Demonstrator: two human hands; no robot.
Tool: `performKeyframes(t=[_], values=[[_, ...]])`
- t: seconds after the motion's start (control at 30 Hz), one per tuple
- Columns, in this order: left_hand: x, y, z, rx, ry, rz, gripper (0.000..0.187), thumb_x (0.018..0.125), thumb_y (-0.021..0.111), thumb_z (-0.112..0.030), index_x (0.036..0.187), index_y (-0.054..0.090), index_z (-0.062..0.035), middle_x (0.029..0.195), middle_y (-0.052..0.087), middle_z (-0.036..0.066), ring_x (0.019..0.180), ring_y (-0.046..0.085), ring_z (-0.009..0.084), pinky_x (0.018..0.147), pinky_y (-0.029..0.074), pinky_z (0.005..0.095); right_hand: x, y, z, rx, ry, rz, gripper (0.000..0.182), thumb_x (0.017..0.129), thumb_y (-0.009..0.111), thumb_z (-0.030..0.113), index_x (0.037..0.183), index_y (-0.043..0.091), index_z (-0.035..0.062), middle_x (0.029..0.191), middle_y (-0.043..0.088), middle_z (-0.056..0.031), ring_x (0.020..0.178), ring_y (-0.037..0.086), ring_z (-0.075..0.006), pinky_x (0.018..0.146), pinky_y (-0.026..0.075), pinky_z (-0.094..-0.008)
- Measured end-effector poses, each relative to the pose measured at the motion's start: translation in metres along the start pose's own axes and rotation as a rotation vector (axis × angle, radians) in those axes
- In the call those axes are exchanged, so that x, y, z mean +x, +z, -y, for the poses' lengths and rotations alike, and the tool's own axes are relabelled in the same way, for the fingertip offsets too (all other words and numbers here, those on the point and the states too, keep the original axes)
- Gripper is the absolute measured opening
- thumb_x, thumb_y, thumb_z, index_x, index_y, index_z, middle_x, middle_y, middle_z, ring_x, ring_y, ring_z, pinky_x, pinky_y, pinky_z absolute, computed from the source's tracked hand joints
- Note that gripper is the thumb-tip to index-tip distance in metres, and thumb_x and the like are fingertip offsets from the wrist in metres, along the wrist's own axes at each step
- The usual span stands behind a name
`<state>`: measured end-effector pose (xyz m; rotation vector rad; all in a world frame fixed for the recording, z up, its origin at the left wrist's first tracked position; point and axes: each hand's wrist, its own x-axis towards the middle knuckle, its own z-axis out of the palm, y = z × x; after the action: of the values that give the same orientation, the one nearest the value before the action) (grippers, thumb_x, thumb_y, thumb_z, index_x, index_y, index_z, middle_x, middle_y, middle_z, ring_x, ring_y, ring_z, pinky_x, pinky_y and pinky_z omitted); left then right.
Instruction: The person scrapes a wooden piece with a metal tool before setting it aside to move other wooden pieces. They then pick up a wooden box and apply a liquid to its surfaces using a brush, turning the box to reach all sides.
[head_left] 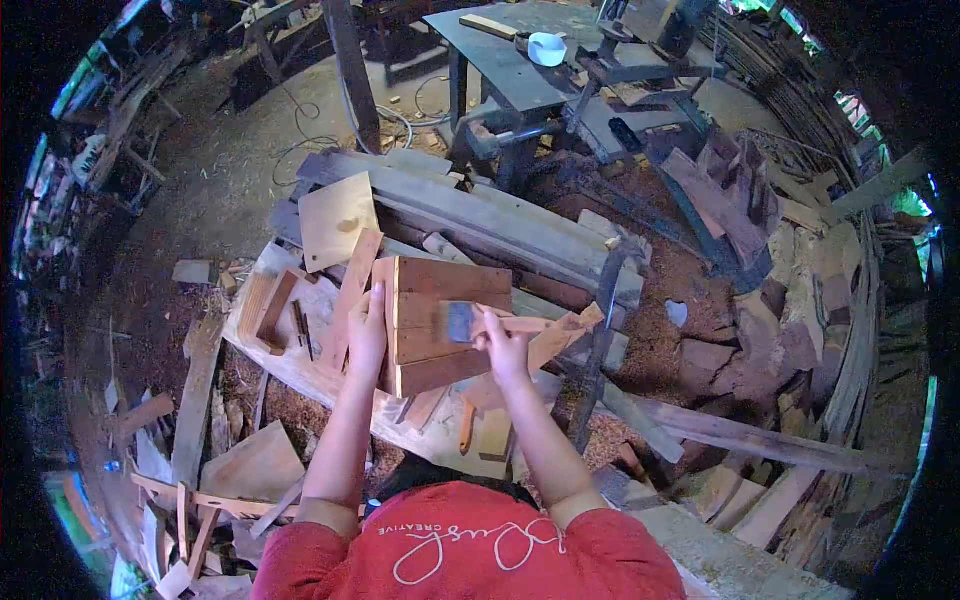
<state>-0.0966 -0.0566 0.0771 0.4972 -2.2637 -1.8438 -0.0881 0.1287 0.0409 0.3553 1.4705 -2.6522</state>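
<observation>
A wooden box-like piece (430, 290) stands tilted in the middle of the view. My left hand (367, 315) grips its left edge, with the thumb along the side. My right hand (500, 342) is closed round the handle of a flat brush or scraper (461, 322), whose wide end lies against the box's slatted face and is slightly blurred. Beneath the box is a pale work board (290, 360). An orange-handled tool (467, 424) lies just below the box.
Left of the box lie a wooden block (273, 308) and a square panel (338, 220). Long planks (450, 215) run behind. A metal table (500, 55) holds a white bowl (547, 49). Wood scraps surround the bench, and a long board (740, 437) extends right.
</observation>
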Motion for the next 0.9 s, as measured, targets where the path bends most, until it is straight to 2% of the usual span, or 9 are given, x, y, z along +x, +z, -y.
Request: performKeyframes(t=[0.13, 0.2, 0.27, 0.37, 0.5, 0.57, 0.6, 0.67, 0.9], values=[[-0.003, -0.001, -0.009, -0.007, -0.061, -0.065, 0.041, 0.084, 0.04, -0.032, 0.073, 0.055, 0.0051, 0.065, 0.053, 0.004, 0.061, 0.045, 0.008, 0.057, 0.037, 0.0222, 0.021, -0.078, -0.03, -0.148, -0.119, -0.274, 0.02, 0.077, 0.054, 0.021, 0.066, 0.053, 0.0037, 0.052, 0.048, -0.0001, 0.041, 0.043, -0.0064, 0.039, 0.036, -0.0183], [-0.005, -0.002, -0.013, 0.005, -0.061, -0.052, 0.042, 0.083, 0.04, -0.032, 0.074, 0.055, 0.0055, 0.066, 0.054, 0.005, 0.062, 0.046, 0.0084, 0.057, 0.038, 0.0225, 0.046, -0.139, -0.062, -0.699, -0.23, -0.436, 0.021, 0.074, 0.055, 0.02, 0.074, 0.056, -0.0015, 0.065, 0.057, -0.0075, 0.061, 0.054, -0.0154, 0.056, 0.042, -0.0269], [-0.006, 0.002, -0.017, 0.006, -0.053, -0.038, 0.042, 0.083, 0.04, -0.033, 0.076, 0.056, 0.0058, 0.067, 0.055, 0.005, 0.062, 0.046, 0.0088, 0.058, 0.038, 0.0228, 0.04, -0.137, -0.039, -1.031, -0.346, -0.365, 0.021, 0.073, 0.055, 0.02, 0.076, 0.057, -0.0015, 0.073, 0.059, -0.0114, 0.072, 0.055, -0.0232, 0.065, 0.042, -0.032], [-0.002, 0.007, -0.016, -0.014, 0.013, 0.01, 0.045, 0.083, 0.039, -0.035, 0.075, 0.056, 0.0057, 0.065, 0.054, 0.005, 0.06, 0.046, 0.0091, 0.056, 0.038, 0.0227, 0.028, -0.09, -0.025, -1.003, -0.388, -0.347, 0.018, 0.073, 0.054, 0.019, 0.074, 0.059, 0.0018, 0.075, 0.059, -0.0122, 0.07, 0.055, -0.0285, 0.065, 0.043, -0.0349], [0.008, 0.009, -0.01, 0.079, 0.066, -0.004, 0.045, 0.083, 0.039, -0.036, 0.071, 0.054, 0.0051, 0.061, 0.051, 0.003, 0.058, 0.042, 0.0076, 0.054, 0.037, 0.0224, 0.0, -0.025, -0.006, -1.042, -0.688, -0.247, 0.019, 0.076, 0.051, 0.018, 0.076, 0.057, -0.0004, 0.068, 0.058, -0.009, 0.061, 0.056, -0.0195, 0.055, 0.044, -0.03], [0.006, 0.015, -0.024, 0.049, 0.043, -0.034, 0.045, 0.083, 0.04, -0.036, 0.071, 0.053, 0.0054, 0.061, 0.05, 0.003, 0.058, 0.042, 0.0077, 0.055, 0.037, 0.0225, -0.021, 0.002, 0.021, -0.526, -0.176, -0.082, 0.022, 0.079, 0.047, 0.017, 0.087, 0.055, -0.0019, 0.061, 0.054, -0.0044, 0.049, 0.05, -0.012, 0.048, 0.041, -0.0248], [0.004, 0.019, -0.031, 0.015, 0.021, -0.062, 0.045, 0.083, 0.04, -0.036, 0.072, 0.053, 0.0056, 0.061, 0.05, 0.003, 0.059, 0.042, 0.0077, 0.055, 0.037, 0.0225, -0.026, 0.007, 0.027, -0.526, -0.172, -0.085, 0.022, 0.079, 0.047, 0.017, 0.087, 0.055, -0.0019, 0.061, 0.054, -0.0044, 0.049, 0.05, -0.012, 0.048, 0.041, -0.0248], [0.004, 0.022, -0.036, 0.032, 0.028, -0.05, 0.044, 0.083, 0.04, -0.035, 0.074, 0.054, 0.006, 0.063, 0.052, 0.004, 0.06, 0.043, 0.0079, 0.056, 0.037, 0.0222, -0.03, 0.013, 0.033, 0.114, 0.025, 0.085, 0.022, 0.08, 0.046, 0.016, 0.092, 0.053, -0.0018, 0.061, 0.051, -0.0021, 0.046, 0.044, -0.0078, 0.044, 0.039, -0.0225], [0.008, 0.021, -0.038, 0.069, 0.038, -0.046, 0.045, 0.082, 0.04, -0.036, 0.082, 0.056, 0.0058, 0.067, 0.054, 0.007, 0.064, 0.047, 0.0088, 0.059, 0.039, 0.0221, -0.008, -0.069, -0.022, -0.159, 0.194, -0.334, 0.014, 0.074, 0.056, 0.018, 0.076, 0.054, 0.0043, 0.061, 0.049, -0.0002, 0.044, 0.042, -0.0064, 0.039, 0.036, -0.0192]])
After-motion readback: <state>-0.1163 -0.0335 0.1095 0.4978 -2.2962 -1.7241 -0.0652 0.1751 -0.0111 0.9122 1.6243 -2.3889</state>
